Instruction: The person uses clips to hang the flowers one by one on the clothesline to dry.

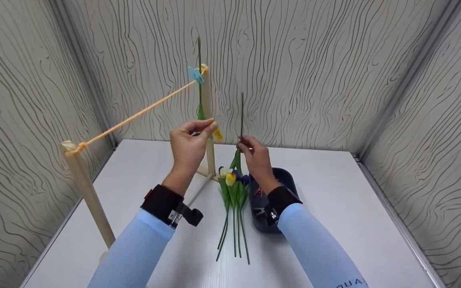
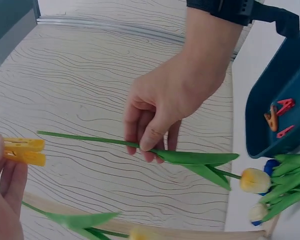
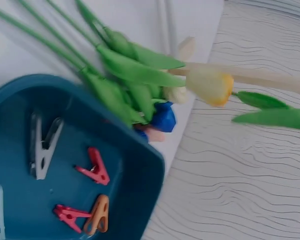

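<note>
My left hand (image 1: 190,146) pinches a yellow clothespin (image 2: 24,151) between thumb and fingers, just left of the far post. In my right hand (image 1: 256,156) is the stem of a tulip (image 2: 255,180), gripped by thumb and fingertips. Its bare stem end points up, while the pale yellow bloom (image 3: 207,86) hangs down over other flowers. A light blue clothespin (image 1: 195,75) clips a second tulip (image 1: 199,96) upside down at the far end of an orange rope (image 1: 142,113); my left hand partly covers its lower part.
Two wooden posts, one near (image 1: 90,196) and one far (image 1: 209,156), carry the rope. Several tulips (image 1: 234,200) lie on the white table (image 1: 326,192). Right of them a dark blue bin (image 3: 135,200) contains red clothespins (image 3: 95,167), an orange one (image 3: 97,215) and grey ones.
</note>
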The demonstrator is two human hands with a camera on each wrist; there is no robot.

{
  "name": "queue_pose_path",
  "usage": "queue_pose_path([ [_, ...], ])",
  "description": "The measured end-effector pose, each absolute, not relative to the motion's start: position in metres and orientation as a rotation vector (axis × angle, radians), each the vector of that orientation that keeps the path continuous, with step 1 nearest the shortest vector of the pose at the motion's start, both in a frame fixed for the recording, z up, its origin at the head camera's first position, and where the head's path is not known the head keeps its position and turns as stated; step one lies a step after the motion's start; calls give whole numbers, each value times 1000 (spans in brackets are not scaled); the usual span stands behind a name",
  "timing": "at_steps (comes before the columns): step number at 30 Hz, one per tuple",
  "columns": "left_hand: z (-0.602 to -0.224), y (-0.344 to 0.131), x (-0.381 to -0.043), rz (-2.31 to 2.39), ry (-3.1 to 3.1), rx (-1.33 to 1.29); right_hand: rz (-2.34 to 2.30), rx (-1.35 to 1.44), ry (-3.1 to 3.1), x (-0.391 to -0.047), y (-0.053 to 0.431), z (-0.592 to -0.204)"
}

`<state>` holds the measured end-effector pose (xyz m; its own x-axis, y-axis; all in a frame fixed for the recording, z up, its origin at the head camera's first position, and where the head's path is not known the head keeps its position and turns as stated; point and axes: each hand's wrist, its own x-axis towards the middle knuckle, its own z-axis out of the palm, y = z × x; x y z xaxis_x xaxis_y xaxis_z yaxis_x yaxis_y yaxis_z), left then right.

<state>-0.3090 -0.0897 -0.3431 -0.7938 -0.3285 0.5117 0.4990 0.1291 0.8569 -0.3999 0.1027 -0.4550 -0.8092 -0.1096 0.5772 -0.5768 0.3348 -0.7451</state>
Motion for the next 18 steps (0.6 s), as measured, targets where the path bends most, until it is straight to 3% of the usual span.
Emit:
queue_pose_path([
  [11,-267,-100,-309,-1466,-1689,-261,1607,600,-2056,-393,66,-421],
  [18,-225,-121,-315,-1485,-1685,-131,1643,630,-2010,-388,49,-394],
])
